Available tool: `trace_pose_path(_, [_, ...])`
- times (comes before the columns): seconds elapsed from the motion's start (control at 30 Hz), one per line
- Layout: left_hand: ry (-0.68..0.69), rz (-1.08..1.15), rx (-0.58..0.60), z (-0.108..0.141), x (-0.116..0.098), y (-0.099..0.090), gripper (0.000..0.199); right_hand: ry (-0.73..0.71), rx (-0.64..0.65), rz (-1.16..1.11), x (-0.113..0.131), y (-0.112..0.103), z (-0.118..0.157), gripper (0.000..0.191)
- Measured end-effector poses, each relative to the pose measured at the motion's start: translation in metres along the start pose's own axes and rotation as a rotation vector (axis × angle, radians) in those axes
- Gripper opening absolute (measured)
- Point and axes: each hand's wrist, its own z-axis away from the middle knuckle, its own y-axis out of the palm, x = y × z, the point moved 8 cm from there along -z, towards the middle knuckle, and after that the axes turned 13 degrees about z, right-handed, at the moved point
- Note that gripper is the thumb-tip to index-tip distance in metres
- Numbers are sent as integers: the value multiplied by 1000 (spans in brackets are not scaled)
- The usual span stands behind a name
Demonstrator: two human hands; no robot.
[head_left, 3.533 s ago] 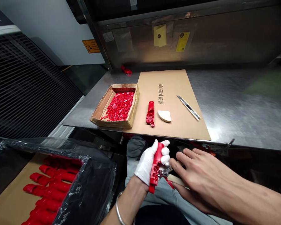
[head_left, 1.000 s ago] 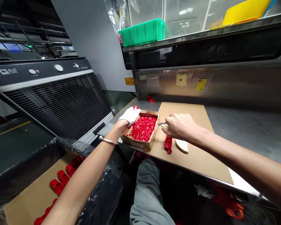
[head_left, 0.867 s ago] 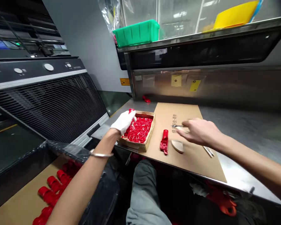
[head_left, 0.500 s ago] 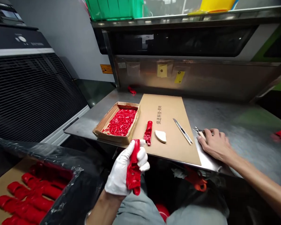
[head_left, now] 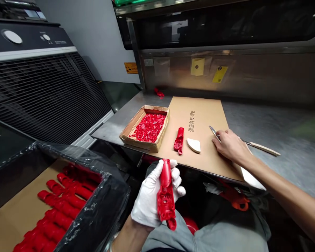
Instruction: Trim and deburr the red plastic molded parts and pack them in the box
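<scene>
My left hand (head_left: 149,199), in a white glove, is closed around a red moulded plastic housing (head_left: 166,196), its ribbed hollow inside facing up. My bare right hand (head_left: 232,145) has its fingers closed on a slim silver utility knife (head_left: 214,133) over the cardboard sheet's right side; most of the knife is hidden under the hand. A second red housing (head_left: 179,140) lies on the sheet, and beside it rests a white wedge-shaped block (head_left: 194,145). To the right of my right hand lies a tool with a light wooden-looking handle (head_left: 265,148).
A shallow cardboard tray (head_left: 160,141) of small red plastic bits stands left of the printed cardboard sheet (head_left: 199,108). At lower left, a plastic-lined box (head_left: 112,189) holds several red housings (head_left: 57,220). Another red piece (head_left: 159,92) lies at the metal table's (head_left: 278,122) back.
My right hand has left the wooden-handled tool, moved left and taken hold of the knife. My left hand still holds the red housing. The view has shifted, so the scene sits further right.
</scene>
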Motion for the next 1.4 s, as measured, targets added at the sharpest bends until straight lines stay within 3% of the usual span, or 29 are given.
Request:
trace_pose_path(0.2, [13, -1, 6, 0, -3, -7, 34, 108, 110, 41, -19, 19, -13, 36])
trace_pose_path(0.37, [23, -22, -21, -5, -2, -15, 28, 75, 179, 73, -19, 25, -13, 33])
trace_pose_path(0.67, [111, -117, -137, -9, -5, -25, 23, 13, 139, 119, -13, 21, 12, 32])
trace_pose_path(0.93, [114, -120, -160, -10, -5, -28, 23, 6, 106, 48, -19, 18, 6, 32])
trace_pose_path(1.07, [131, -128, -191, -12, -10, -33, 24, 176, 70, 57, -58, 14, 9, 55])
trace_pose_path(1.17, [118, -118, -195, -14, -10, -36, 24, 323, 154, 58, -96, 28, 18, 76])
trace_pose_path(1.3, [69, -83, -196, -18, -3, -36, 27, 315, 235, 24, -120, 49, 29, 72])
trace_pose_path(1.4, [53, -47, -223, -19, -1, -37, 30, 336, 242, 29, -130, 57, 41, 81])
